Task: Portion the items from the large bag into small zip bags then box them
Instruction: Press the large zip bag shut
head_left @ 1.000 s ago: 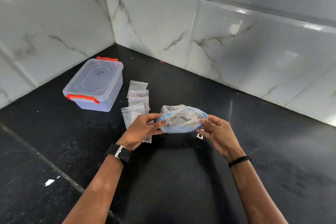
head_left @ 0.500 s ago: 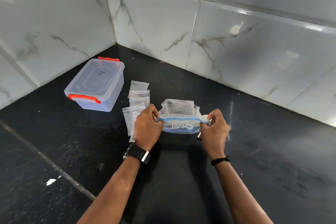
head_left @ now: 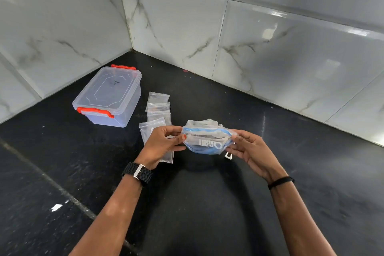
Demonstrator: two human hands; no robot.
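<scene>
1. Marbled grey wall tiles (head_left: 270, 52) meet in a corner behind a black tabletop (head_left: 197, 203).
2. Held above the tabletop between both hands is the large bag (head_left: 207, 141): clear plastic with a blue zip strip along its mouth and white lettering on its side. Pale items show inside, too blurred to tell what they are.
3. On the bag's left end, the left hand (head_left: 162, 143) pinches the plastic between thumb and curled fingertips. Its palm is turned toward the bag, and a dark watch (head_left: 138, 172) sits on the wrist.
4. At the bag's right end, the right hand (head_left: 251, 149) grips with its fingertips, thumb on top and fingers spread beneath. A thin black band (head_left: 280, 182) circles that wrist.
5. Both forearms reach in from the bottom edge and angle toward each other.
6. Just below the bag's right corner, a small white piece (head_left: 228, 155) lies on the tabletop.
7. Partly behind the left hand, the small zip bags (head_left: 159, 108) lie flat in an overlapping row.
8. Farther left, near the wall, stands the box (head_left: 110, 97): clear plastic, lid on, with orange clips at both ends.
</scene>
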